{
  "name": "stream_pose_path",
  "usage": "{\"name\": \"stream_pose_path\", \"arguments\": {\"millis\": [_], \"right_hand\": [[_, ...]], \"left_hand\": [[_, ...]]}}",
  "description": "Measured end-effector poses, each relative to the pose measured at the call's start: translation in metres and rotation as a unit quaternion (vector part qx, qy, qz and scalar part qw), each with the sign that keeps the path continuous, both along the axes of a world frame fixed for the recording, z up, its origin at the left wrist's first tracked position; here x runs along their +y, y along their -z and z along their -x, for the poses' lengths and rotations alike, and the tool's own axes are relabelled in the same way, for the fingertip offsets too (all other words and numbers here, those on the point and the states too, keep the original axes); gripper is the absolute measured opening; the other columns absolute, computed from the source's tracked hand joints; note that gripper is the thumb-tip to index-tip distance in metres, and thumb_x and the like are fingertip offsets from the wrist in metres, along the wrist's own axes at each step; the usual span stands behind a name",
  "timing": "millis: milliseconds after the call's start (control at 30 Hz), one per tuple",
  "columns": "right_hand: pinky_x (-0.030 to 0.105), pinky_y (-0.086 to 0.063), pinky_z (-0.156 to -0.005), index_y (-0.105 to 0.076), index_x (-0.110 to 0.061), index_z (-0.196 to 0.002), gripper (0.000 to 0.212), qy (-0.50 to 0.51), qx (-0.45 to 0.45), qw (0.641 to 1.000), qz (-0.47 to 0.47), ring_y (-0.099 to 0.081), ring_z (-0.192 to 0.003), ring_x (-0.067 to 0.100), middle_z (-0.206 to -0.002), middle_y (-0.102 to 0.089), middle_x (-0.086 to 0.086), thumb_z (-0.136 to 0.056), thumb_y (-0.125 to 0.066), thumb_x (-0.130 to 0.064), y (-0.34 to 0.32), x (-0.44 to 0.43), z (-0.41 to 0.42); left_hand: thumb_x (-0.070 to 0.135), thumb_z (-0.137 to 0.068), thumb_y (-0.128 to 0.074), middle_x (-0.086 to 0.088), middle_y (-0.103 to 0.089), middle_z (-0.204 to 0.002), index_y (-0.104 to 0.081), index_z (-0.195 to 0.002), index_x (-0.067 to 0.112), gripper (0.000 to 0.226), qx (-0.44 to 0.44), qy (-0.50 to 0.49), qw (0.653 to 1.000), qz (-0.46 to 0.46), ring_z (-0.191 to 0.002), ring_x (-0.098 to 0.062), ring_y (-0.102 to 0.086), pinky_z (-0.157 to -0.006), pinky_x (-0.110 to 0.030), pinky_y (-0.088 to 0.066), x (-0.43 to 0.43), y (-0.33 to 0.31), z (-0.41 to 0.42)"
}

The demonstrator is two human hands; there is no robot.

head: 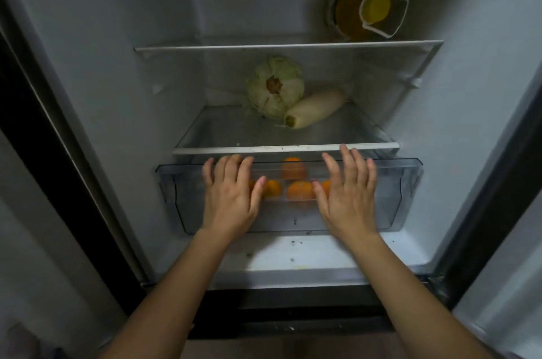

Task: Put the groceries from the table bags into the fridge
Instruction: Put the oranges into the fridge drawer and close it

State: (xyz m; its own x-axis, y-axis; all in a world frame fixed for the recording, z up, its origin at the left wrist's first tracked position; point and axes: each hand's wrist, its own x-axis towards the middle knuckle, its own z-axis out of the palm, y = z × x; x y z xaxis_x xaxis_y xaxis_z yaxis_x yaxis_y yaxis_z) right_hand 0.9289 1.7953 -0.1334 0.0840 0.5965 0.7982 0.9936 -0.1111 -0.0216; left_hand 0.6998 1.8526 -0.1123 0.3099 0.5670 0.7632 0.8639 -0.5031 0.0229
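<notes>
The fridge (469, 124) stands open, and both hands are laid against the front of the clear drawer (404, 191) at its bottom. The left hand (231, 197) lies flat on the left half of the drawer front with its fingers together and nearly straight, the tips reaching the top rim; it grips nothing. The right hand (349, 197) lies on the right half, fingers spread and straight, their tips up at the front edge of the shelf (281, 149) just above the drawer; it too holds nothing. Between the two hands, inside the drawer, several oranges (299, 190) show through the plastic, near its front wall. On the shelf above, toward the back, a cabbage (275, 85) sits stem forward, with a white radish (315, 107) touching its right side and lying at a slant. On the upper shelf (287, 46), in the back right corner, stands a jug (369, 12) with a yellow lid.
</notes>
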Motion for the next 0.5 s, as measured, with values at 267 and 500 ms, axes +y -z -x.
{"name": "stream_pose_path", "arguments": {"millis": [267,500], "right_hand": [[0.055,-0.016,-0.122,-0.038,-0.013,-0.146,0.057,0.014,-0.011,0.999,0.048,-0.028,-0.146,0.039,-0.154,-0.034,0.020,-0.099,-0.042,-0.046,0.000,0.044,-0.012],[0.055,-0.014,-0.121,-0.038,-0.015,-0.135,0.055,-0.002,-0.005,1.000,-0.022,-0.038,-0.133,0.039,-0.139,-0.041,0.019,-0.091,-0.059,-0.040,0.011,0.063,-0.014]], "left_hand": [[0.039,-0.100,-0.039,-0.016,-0.047,-0.145,-0.045,-0.140,0.010,0.050,0.024,-0.041,0.998,0.035,-0.140,-0.033,-0.034,-0.122,-0.052,-0.008,0.043,0.013,-0.018],[0.037,-0.092,-0.050,-0.017,-0.050,-0.137,-0.049,-0.133,0.011,0.049,-0.005,-0.051,0.998,0.022,-0.133,-0.033,-0.036,-0.120,-0.053,-0.007,0.058,0.021,-0.026]]}}
